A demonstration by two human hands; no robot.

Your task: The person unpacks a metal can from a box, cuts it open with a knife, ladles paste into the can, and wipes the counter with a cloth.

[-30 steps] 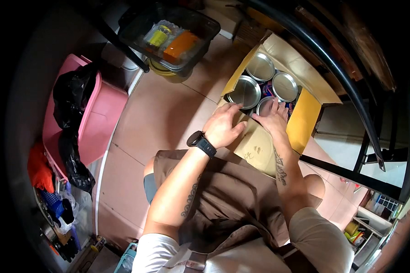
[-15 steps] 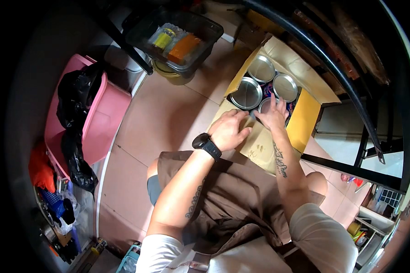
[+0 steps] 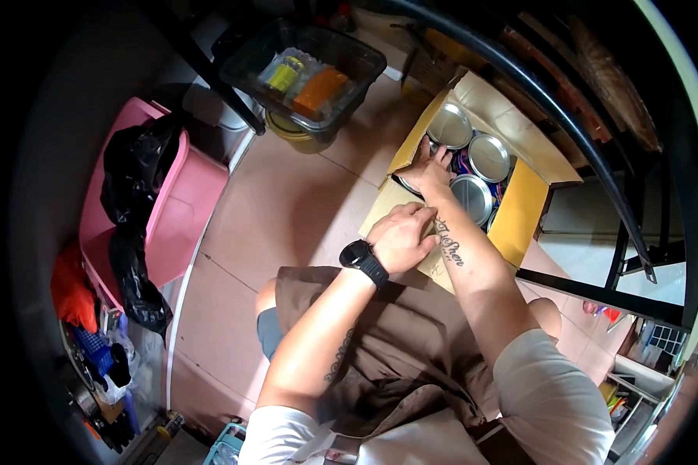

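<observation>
The cans point(image 3: 471, 200) stand in the open cardboard box point(image 3: 519, 205) in front of the seated person, flat round ends facing up, long axes running down into the box. The right hand point(image 3: 429, 167) reaches in over the can nearest the box's left side, fingers spread and mostly hiding it; I can't tell whether they grip it. The left hand point(image 3: 401, 239) lies palm down on the near flap point(image 3: 378, 215), thumb apart from the fingers, clamped on nothing.
</observation>
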